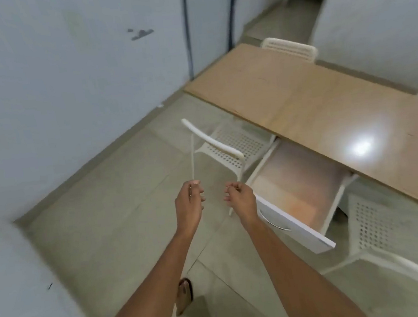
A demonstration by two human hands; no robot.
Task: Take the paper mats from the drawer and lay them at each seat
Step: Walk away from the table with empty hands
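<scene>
Head view, hands (pixel 215 200) empty, open drawer (pixel 298 187) just right (blurred).

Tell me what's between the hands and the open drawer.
Nothing visible blocks it. The right hand is beside the open drawer, and the left hand is further left. The white chair stands behind them, not between.

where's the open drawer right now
In the head view, the drawer is pulled out from under the wooden table, right of the right hand, beside a white chair.
</scene>
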